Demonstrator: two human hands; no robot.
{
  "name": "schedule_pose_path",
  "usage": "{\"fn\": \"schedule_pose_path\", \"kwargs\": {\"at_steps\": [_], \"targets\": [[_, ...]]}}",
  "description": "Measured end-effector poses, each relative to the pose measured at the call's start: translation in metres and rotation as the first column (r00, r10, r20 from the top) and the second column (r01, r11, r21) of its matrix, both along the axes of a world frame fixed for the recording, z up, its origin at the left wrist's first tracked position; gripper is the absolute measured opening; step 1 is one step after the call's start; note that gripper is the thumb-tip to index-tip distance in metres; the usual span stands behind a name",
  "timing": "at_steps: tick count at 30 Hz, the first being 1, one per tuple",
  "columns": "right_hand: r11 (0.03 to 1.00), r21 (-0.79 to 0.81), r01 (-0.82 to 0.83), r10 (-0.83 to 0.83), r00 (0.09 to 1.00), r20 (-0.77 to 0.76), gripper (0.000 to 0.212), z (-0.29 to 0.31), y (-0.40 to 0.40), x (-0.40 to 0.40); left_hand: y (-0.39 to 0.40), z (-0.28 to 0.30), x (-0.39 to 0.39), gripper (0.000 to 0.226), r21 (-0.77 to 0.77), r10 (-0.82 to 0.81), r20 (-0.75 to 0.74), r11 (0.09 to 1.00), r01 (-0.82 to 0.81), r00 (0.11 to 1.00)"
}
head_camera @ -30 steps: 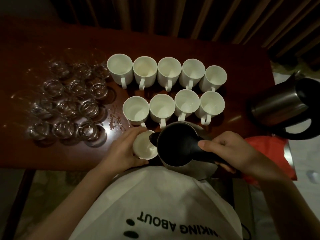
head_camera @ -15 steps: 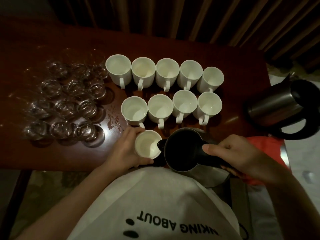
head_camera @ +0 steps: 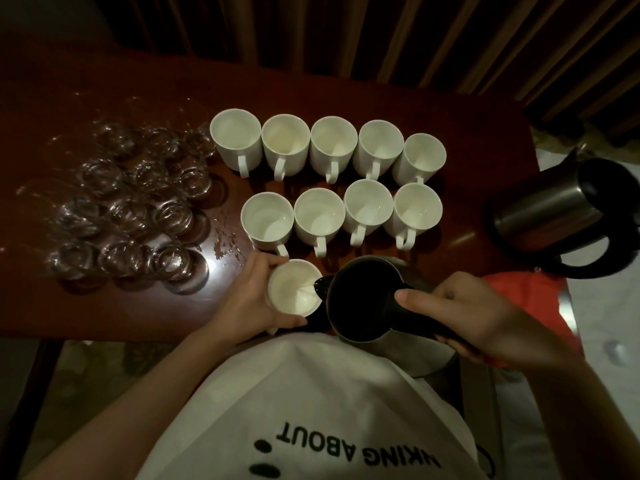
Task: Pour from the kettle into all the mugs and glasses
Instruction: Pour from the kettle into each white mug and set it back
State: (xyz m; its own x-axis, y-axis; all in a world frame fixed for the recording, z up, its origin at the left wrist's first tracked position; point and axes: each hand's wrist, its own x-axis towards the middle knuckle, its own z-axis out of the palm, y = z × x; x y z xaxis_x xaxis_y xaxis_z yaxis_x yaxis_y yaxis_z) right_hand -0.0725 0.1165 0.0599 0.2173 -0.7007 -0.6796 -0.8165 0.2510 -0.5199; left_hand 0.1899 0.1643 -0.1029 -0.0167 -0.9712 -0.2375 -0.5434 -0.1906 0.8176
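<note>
My right hand (head_camera: pixel 464 313) grips the black handle of a steel kettle (head_camera: pixel 363 299), tilted left with its spout over a white mug (head_camera: pixel 294 289). A thin stream of water runs from the spout into that mug. My left hand (head_camera: pixel 249 299) is wrapped around the mug at the table's near edge. Behind it stand two rows of white mugs (head_camera: pixel 329 181), handles toward me. Several clear glasses (head_camera: pixel 131 202) are clustered to the left.
A second steel kettle (head_camera: pixel 568 216) with a black handle stands at the right end of the dark wooden table (head_camera: pixel 104 306). Water drops (head_camera: pixel 225 240) lie between glasses and mugs. Something red (head_camera: pixel 526 299) sits behind my right wrist. A slatted wall runs behind the table.
The kettle has shifted slightly right and tipped further, and a stream of water now falls into the mug. My left hand still holds the mug in place.
</note>
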Motion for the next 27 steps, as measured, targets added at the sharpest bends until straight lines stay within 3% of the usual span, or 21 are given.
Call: {"fn": "schedule_pose_path", "kwargs": {"at_steps": [27], "targets": [[0.997,0.058,0.043,-0.044,0.999,0.017,0.064,0.0027,-0.0010,0.0037,0.0014,-0.0024,-0.0026,0.096,0.009,0.030,-0.033,1.000,-0.030,0.999]]}}
